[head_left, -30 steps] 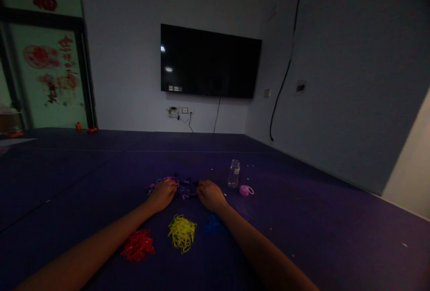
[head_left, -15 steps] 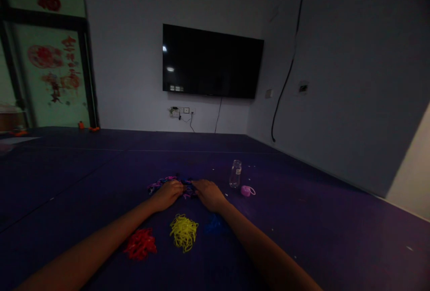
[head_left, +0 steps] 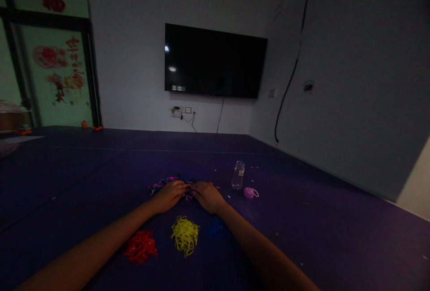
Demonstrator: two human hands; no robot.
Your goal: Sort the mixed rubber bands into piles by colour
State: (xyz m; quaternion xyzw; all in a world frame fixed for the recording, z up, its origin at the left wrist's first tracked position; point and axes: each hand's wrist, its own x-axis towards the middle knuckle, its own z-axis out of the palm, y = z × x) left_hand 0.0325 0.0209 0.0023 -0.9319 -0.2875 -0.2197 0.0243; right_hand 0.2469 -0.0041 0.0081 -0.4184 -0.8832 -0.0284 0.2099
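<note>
A mixed pile of purple, pink and dark rubber bands [head_left: 160, 185] lies spread on the dark purple surface. My left hand [head_left: 170, 195] reaches into the pile's near side, its fingers bent together on the bands. Opposite it, my right hand [head_left: 208, 196] has its fingers curled down among the same bands, and the two sets of fingertips almost meet. The fingertips are partly hidden. Closer to me lie a red rubber band heap [head_left: 141, 246], a yellow rubber band heap [head_left: 185, 236] and, beside my right forearm, a dim blue heap [head_left: 216, 226].
Right of my hands stands a clear bottle [head_left: 238, 177], with a pink cap with a loop [head_left: 250, 193] lying beside it. Small white scraps dot the surface. A black television [head_left: 215, 62] hangs on the far wall, and a black cable [head_left: 288, 76] runs down the right wall.
My hands have come closer together over the mixed pile. Some pink bands now show beyond my right hand. The view has shifted slightly; the coloured heaps, bottle and cap stay in place.
</note>
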